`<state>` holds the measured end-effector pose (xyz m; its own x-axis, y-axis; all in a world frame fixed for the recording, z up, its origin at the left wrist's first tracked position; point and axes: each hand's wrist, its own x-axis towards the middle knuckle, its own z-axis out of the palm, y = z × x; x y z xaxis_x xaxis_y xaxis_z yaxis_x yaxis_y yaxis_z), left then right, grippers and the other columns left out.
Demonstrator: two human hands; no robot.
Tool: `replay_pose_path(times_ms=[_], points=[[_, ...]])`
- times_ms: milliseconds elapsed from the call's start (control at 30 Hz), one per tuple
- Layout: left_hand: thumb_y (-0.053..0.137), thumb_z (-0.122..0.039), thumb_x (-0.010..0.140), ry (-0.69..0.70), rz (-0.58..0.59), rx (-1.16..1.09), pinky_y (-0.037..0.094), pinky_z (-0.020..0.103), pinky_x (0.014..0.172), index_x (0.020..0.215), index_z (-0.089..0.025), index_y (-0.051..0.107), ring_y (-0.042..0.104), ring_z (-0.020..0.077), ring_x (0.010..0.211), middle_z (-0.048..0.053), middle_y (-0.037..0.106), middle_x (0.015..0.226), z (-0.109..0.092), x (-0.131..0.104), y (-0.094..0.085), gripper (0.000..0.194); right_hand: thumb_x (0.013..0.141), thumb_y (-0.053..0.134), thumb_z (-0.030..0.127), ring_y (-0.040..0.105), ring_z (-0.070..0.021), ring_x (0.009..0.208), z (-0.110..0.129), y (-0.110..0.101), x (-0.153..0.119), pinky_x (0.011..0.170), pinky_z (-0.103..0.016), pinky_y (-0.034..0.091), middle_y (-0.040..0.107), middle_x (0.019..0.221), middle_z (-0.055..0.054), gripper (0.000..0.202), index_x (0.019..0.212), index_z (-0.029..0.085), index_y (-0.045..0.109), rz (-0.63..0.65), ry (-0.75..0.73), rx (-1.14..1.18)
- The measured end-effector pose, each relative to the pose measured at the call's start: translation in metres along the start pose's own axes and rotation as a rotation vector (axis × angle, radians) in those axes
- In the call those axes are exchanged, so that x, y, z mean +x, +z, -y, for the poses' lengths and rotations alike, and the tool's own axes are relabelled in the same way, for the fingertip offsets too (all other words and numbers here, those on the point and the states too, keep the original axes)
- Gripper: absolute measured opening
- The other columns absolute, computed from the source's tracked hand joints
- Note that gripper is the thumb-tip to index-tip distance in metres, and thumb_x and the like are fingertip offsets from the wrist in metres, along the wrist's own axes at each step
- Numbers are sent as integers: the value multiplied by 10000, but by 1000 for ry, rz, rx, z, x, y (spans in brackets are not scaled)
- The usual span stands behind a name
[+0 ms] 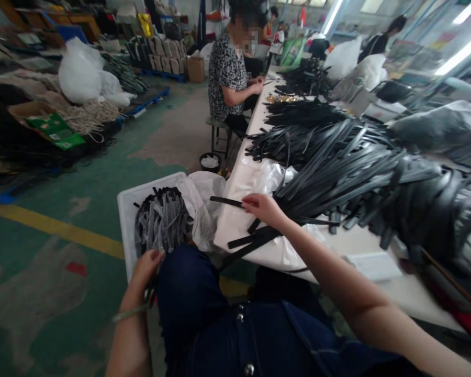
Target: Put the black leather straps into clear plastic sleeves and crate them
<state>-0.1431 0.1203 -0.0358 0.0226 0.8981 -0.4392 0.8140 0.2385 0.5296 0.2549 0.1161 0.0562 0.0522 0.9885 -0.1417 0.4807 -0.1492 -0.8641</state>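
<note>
Over the near corner of the white table, my right hand pinches a black strap whose free end points left. Below it, more black strap ends stick out past the table edge. My left hand is low beside my knee, at the near side of a white bin. Its fingers are curled together; something dark shows beneath them, but I cannot make out what they hold. Inside the bin lies a bundle of grey-and-black straps, with a white plastic bag at its right side.
A large heap of black straps covers much of the white table. Farther along its left side a person sits on a stool. A small black bucket stands on the floor. Pallets with sacks and an open carton line the left.
</note>
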Motion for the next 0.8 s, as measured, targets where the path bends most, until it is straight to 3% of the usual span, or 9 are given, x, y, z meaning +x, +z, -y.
replay_pose_path(times_ms=[133,200,267,400,500,600,667,733,800], points=[[499,-575,798,297,97,-143,471,329,964,1193,-104,565,629,266,1109,170,654,1214,-80,18,-3,618,872,587,232,650,-230,922,-41,-44,-60,864,-341,487,710,1002,-110,216,1040,145,691,-191,-150,-425],[583,-560,769,443,168,-122,455,357,985,1241,-122,547,624,276,1109,176,596,1310,-132,24,5,644,883,581,209,612,-249,1040,-44,-42,-59,955,-362,447,687,1110,-136,261,1115,129,670,-166,-240,-555],[677,-500,713,476,116,-55,420,384,1017,1239,-111,551,600,298,1136,199,552,1357,-184,32,17,666,881,592,195,575,-260,1106,-39,-31,-47,1014,-371,404,664,1171,-149,299,1163,116,651,-107,-322,-624],[697,-377,696,441,49,-50,457,383,949,921,-101,663,630,290,1032,166,715,1022,-253,50,34,357,870,606,178,572,-261,1102,-25,-14,-30,1016,-367,399,676,1134,-145,301,1159,104,649,-74,-373,-617],[671,-400,698,426,112,-34,532,349,698,701,-122,649,662,248,720,95,698,681,-271,38,32,279,882,594,188,539,-260,1164,-17,-15,-38,1033,-370,386,635,1227,-150,365,1236,102,597,-122,-381,-591],[678,-402,696,466,227,-37,519,291,572,706,-133,674,635,198,601,57,677,627,-275,-11,20,270,885,620,278,483,-270,1252,-9,-22,-59,1037,-373,376,548,1353,-173,550,1380,102,458,-155,-420,-514],[686,-402,722,517,369,-105,522,261,574,817,-159,705,655,187,658,52,710,734,-276,-56,10,262,896,613,337,574,-256,1139,-2,-30,-80,931,-345,436,633,1230,-158,545,1373,125,457,-52,-454,-438],[699,-391,740,503,494,-155,522,245,570,867,-186,705,670,188,693,46,720,779,-277,-96,3,241,930,565,353,653,-213,908,4,-43,-103,759,-284,456,710,979,-101,343,1206,150,585,127,-491,-373],[708,-364,741,486,597,-165,537,256,611,891,-199,704,686,201,739,50,730,821,-280,-118,0,223,955,523,339,639,-170,755,8,-61,-129,656,-246,417,696,821,-62,226,984,156,650,241,-532,-304]])
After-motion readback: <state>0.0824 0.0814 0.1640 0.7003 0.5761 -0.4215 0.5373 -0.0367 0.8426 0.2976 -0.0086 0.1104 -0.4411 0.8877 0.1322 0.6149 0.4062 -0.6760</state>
